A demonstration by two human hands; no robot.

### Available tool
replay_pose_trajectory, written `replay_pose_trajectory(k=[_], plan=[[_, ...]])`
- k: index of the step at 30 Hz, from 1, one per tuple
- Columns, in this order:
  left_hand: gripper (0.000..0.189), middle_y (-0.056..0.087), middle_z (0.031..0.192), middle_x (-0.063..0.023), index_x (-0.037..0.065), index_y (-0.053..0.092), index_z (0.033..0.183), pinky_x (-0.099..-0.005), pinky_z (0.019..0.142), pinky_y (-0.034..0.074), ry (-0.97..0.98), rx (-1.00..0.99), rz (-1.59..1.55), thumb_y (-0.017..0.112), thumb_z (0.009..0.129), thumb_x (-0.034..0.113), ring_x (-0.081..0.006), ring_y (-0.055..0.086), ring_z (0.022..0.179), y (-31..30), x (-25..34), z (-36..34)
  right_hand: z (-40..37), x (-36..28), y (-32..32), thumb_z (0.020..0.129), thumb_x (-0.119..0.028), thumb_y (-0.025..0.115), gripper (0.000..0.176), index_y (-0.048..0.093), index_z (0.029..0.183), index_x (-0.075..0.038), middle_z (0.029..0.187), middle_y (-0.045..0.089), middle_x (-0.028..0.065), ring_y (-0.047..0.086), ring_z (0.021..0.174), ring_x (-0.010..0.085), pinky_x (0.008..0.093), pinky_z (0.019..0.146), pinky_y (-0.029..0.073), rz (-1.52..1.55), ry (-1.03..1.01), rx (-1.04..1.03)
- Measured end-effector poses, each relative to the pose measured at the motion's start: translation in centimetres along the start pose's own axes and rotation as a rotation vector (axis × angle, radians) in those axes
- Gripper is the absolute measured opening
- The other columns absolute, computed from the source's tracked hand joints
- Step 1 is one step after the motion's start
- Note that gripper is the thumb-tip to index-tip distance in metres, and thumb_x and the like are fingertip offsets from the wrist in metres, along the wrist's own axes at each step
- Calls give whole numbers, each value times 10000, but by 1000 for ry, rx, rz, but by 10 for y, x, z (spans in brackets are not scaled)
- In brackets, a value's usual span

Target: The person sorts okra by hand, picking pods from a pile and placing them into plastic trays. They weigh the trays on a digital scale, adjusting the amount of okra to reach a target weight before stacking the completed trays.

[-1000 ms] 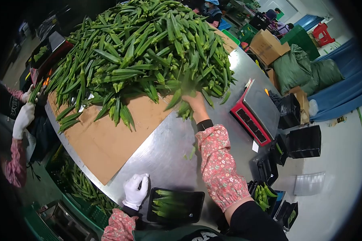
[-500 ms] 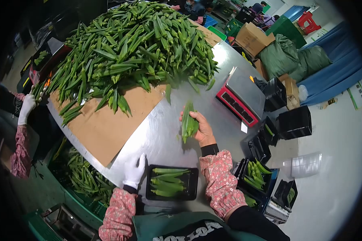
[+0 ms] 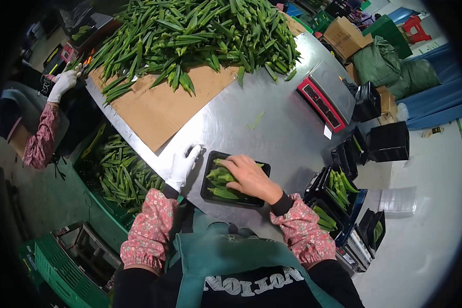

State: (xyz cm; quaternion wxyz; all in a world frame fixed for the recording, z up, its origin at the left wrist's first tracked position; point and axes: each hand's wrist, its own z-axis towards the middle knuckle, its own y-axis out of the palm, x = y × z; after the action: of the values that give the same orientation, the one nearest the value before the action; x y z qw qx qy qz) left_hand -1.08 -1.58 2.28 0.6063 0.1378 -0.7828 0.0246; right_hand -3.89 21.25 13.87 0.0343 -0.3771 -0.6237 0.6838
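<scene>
A black tray (image 3: 204,191) with okra pods (image 3: 222,177) in it lies on the metal table near me. My right hand (image 3: 249,177), bare, is inside the tray's outline, its fingers curved over okra and hiding part of the pods. Left of the tray rests my left hand (image 3: 182,167) in a white glove, thumb apart from the fingers, with nothing in it. A large heap of okra (image 3: 200,38) covers the far side of the table, partly on a brown cardboard sheet (image 3: 161,110).
At the right stands a red scale (image 3: 321,108); black trays with okra (image 3: 339,187) are stacked nearer. A green crate of okra (image 3: 105,197) sits below the table's left edge. A co-worker's gloved hand (image 3: 64,84) is at far left. One thin green scrap (image 3: 256,120) lies mid-table.
My right hand has come down from above the table into the tray with its bunch of okra. My left hand stays beside the tray. The camera view has shifted.
</scene>
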Motion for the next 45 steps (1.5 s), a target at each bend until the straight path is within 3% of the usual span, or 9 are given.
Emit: replay_pose_trajectory(k=[4,8,17,26,32,33,36,42,45], plan=[[216,634,1120,-74,-11,652,1148,-241,771,529,170,-25,-84,601,960,81,-129,643,950,9,16,-49,-26,0,1,803,-268,744,684,458,1395,-77,1244,587,164,537,1164,350,430,1033,382,143,200,207],[336,564,1239,-163,77,657,1220,-398,1025,411,454,-25,507,645,885,97,-301,515,1193,12,13,-78,-53,22,19,854,-239,687,507,543,1315,-83,1207,626,137,553,1149,333,437,982,396,245,330,317],[388,531,1309,-202,98,643,1173,-470,1003,419,586,-88,958,645,790,33,-419,478,1210,27,18,-75,-54,7,34,861,-161,659,257,672,1105,-80,1138,605,82,531,1094,293,405,911,406,35,271,523],[310,552,1307,-178,90,667,1080,-473,1010,421,654,-72,1005,681,779,23,-422,451,1259,30,28,-61,-77,-18,41,832,-76,668,86,704,908,-58,983,682,67,581,1042,267,397,926,424,200,198,538],[276,637,1166,-146,114,721,1062,-411,1000,442,508,-131,574,681,808,13,-351,524,1199,18,31,-51,-69,-8,40,865,-55,642,110,689,958,-21,1006,675,108,613,964,293,385,860,479,295,385,729],[259,677,1104,-110,77,711,1113,-348,964,459,527,-160,543,647,868,21,-252,598,1095,14,35,-50,-64,-7,41,862,-54,639,112,683,960,-22,998,669,114,606,962,300,391,843,483,255,389,755],[234,695,1077,-64,28,691,1146,-300,927,468,156,-231,165,614,929,65,-167,616,1002,-4,54,-63,-54,0,44,856,-57,638,132,668,979,-21,994,663,117,597,963,311,404,834,486,178,379,771],[281,676,1035,-88,-23,651,1092,-265,852,483,142,9,-224,568,961,212,-144,625,922,-105,79,-92,-45,9,52,837,-75,658,168,661,1002,-45,980,664,94,585,956,299,405,848,459,-23,364,661],[290,658,1106,-96,-1,618,1149,-296,925,467,108,219,26,536,988,226,-159,614,1021,-183,78,-112,-46,10,53,832,-70,660,180,664,1012,-66,985,664,78,578,958,285,402,851,438,-78,391,612]])
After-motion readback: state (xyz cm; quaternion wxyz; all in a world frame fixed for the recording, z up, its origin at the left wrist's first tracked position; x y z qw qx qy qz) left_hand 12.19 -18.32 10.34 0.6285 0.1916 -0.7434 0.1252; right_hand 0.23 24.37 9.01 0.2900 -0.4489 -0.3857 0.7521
